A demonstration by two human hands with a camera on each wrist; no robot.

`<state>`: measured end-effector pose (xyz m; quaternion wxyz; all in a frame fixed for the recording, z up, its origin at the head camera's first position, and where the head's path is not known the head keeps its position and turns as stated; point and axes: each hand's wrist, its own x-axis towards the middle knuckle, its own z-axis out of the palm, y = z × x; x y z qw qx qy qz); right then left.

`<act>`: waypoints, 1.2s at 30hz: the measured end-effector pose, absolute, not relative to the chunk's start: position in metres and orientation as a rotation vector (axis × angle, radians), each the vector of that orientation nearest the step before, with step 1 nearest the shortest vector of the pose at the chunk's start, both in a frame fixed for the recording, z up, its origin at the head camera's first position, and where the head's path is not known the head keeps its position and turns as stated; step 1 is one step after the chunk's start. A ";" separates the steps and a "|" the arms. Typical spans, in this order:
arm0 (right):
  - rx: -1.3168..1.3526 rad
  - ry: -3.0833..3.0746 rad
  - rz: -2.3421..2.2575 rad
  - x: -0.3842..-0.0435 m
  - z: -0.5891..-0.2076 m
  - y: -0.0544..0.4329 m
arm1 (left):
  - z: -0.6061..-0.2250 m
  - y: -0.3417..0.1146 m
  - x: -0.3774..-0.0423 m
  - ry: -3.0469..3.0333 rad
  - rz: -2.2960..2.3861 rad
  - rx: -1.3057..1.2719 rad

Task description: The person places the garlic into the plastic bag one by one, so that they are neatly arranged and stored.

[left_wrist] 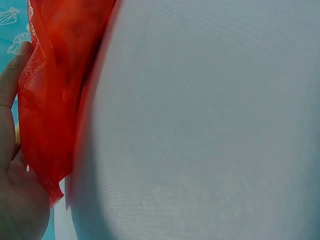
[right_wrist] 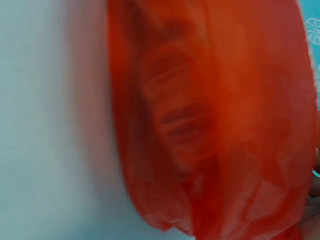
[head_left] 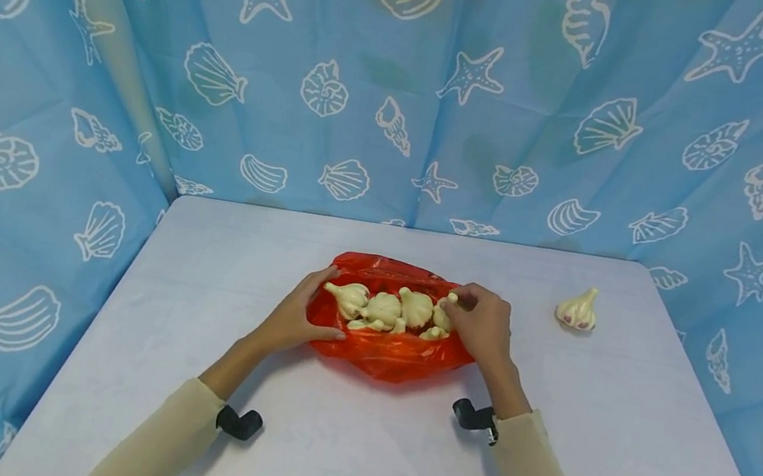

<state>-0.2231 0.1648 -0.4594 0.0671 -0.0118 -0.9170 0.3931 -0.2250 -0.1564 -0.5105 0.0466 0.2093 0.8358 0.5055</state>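
A red plastic bag [head_left: 381,359] lies on the table with its mouth spread, and several garlic bulbs [head_left: 383,309] sit inside it. At the bag's left end, my left hand [head_left: 300,317] holds the rim, thumb along the near side and fingers at the far side. My right hand [head_left: 485,325] reaches into the right end and pinches a garlic bulb [head_left: 443,314], its stem showing by the fingertips. Red plastic [right_wrist: 225,125] hides most of that hand in the right wrist view. The left wrist view shows the left thumb [left_wrist: 15,75] against the bag [left_wrist: 55,100].
One separate garlic bulb [head_left: 577,311] lies on the white table [head_left: 348,449] at the back right. A blue curtain [head_left: 408,67] with shell and starfish prints hangs behind the table and along both sides.
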 end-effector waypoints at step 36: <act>-0.020 -2.542 1.253 -0.223 -0.447 0.205 | -0.504 -0.158 -0.225 2.473 1.656 0.577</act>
